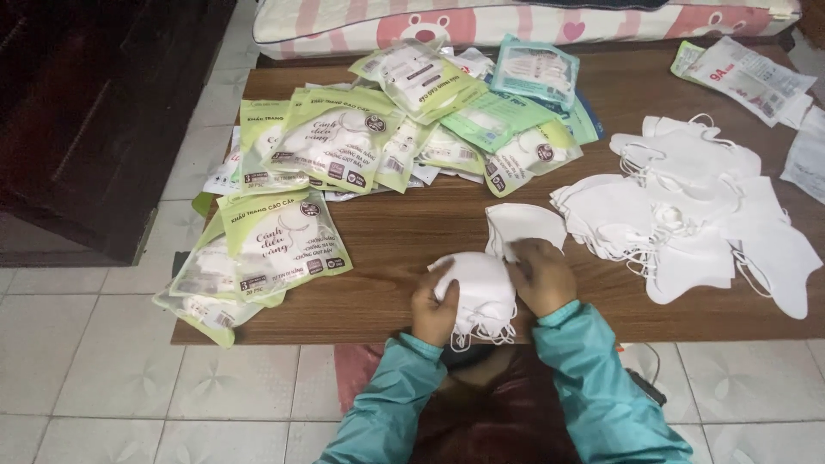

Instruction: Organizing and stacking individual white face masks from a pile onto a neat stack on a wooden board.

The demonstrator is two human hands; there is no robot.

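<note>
Your left hand point(432, 311) grips a small stack of white face masks point(481, 292) from below and your right hand point(541, 277) closes over its upper right edge — both hands grasp the same bundle, held just above the near edge of the desk point(412, 232), lower centre of the frame. The ear loops dangle under the stack.

Just above your right hand a single folded mask point(524, 225) lies flat on the wood. To the right of the frame a loose heap of unpacked white masks point(696, 215) spreads out, loops tangled, so a good share looks not yet gathered. On the left and upper centre, a spread of green-and-white printed pouches point(322, 142) overlaps in layers, some hanging off the desk's left edge; whether each is filled or empty you cannot tell from here, though several look plump. A teal pouch point(534, 70) sits at the top centre, and a few white wrappers point(748, 77) lie at the upper right.

Judging from this, you are partway — one bundle in hand, the big heap on the right waiting.
</note>
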